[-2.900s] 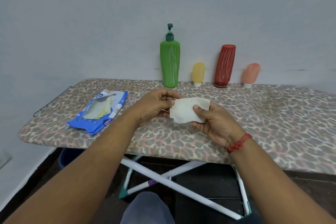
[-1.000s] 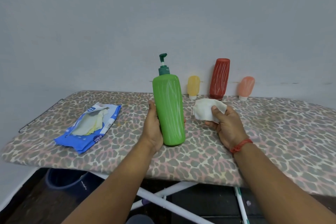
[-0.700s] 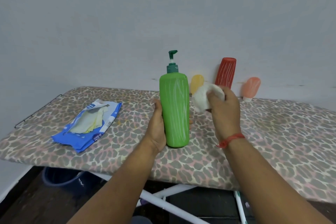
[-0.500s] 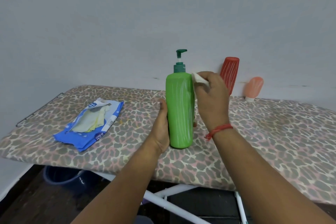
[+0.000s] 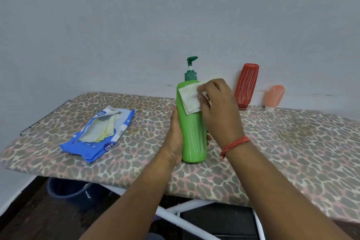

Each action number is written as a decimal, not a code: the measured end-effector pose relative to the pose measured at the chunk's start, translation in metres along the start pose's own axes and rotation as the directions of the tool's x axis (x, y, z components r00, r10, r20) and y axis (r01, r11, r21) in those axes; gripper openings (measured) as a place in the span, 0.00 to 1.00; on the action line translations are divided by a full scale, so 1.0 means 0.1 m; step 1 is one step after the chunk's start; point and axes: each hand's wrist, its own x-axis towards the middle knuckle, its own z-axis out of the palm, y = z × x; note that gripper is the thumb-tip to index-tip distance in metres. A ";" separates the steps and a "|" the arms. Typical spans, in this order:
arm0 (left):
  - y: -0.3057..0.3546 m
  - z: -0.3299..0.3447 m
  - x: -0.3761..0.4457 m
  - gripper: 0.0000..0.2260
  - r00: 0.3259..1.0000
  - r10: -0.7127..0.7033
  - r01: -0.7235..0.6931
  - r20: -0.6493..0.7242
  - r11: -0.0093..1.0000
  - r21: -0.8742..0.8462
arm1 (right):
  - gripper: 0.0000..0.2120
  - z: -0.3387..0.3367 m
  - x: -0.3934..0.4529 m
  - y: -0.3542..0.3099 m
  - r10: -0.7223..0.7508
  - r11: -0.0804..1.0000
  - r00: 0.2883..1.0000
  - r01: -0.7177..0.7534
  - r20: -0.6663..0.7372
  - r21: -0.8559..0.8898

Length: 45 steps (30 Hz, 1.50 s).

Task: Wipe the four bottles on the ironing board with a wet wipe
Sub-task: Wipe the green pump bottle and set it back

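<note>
Left hand (image 5: 176, 134) grips the upright green pump bottle (image 5: 191, 122) on the ironing board (image 5: 282, 142); right hand (image 5: 220, 109) presses a white wet wipe (image 5: 190, 98) against its upper side

left hand (image 5: 176, 134) gripping, right hand (image 5: 219, 107) seemingly pinching

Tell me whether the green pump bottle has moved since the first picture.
Yes. The green pump bottle has left the row by the wall, where the red bottle stands, and now stands nearer the front edge, held by the left hand.

Three bottles (image 5: 191, 122) (image 5: 246, 85) (image 5: 274, 96) (one wipe (image 5: 190, 98)), one packet (image 5: 99, 132)
</note>
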 end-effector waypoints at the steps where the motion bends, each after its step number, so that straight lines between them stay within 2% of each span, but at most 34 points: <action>1: 0.00 0.01 0.00 0.32 1.000 0.017 -0.017 -0.019 1.000 -0.012 | 0.05 0.03 -0.03 -0.03 -0.011 1.000 1.000 0.011 0.001 -0.018; 5: 0.00 0.02 -0.01 0.29 0.996 0.028 -0.032 -0.087 0.999 -0.038 | 0.05 0.09 -0.20 -0.09 -0.063 0.997 0.994 0.067 0.084 -0.047; 10: 0.00 0.04 -0.02 0.35 1.000 -0.002 0.004 -0.030 0.999 0.041 | 0.07 -0.02 0.12 -0.03 0.040 0.999 0.998 -0.040 -0.058 0.003; 15: 0.00 0.05 -0.02 0.27 0.992 0.058 -0.054 -0.111 0.998 0.035 | 0.05 0.10 -0.22 -0.15 -0.106 0.991 0.993 0.110 0.054 -0.076; 22: 0.03 0.06 -0.05 0.29 0.996 0.062 -0.058 -0.070 0.996 0.069 | 0.05 0.08 0.11 -0.15 -0.102 0.989 0.995 0.101 -0.012 -0.108; 28: -0.07 0.02 -0.03 0.18 0.988 0.128 -0.113 -0.090 0.981 0.156 | 0.09 0.15 -0.38 -0.14 -0.173 0.969 0.979 0.189 0.106 -0.162; 33: -0.01 0.03 -0.03 0.28 0.992 0.069 -0.057 -0.107 0.992 0.113 | 0.09 0.12 0.08 -0.19 -0.126 0.985 0.992 0.123 -0.018 -0.119; 40: -0.07 0.01 -0.01 0.20 0.998 0.040 -0.030 -0.050 0.981 0.192 | 0.08 0.09 -0.56 -0.12 -0.093 0.986 0.991 0.105 0.092 -0.131; 45: -0.04 0.00 -0.01 0.31 0.998 0.038 -0.033 -0.052 0.994 0.101 | 0.06 -0.03 -0.02 -0.07 0.006 0.997 1.000 -0.005 0.013 -0.071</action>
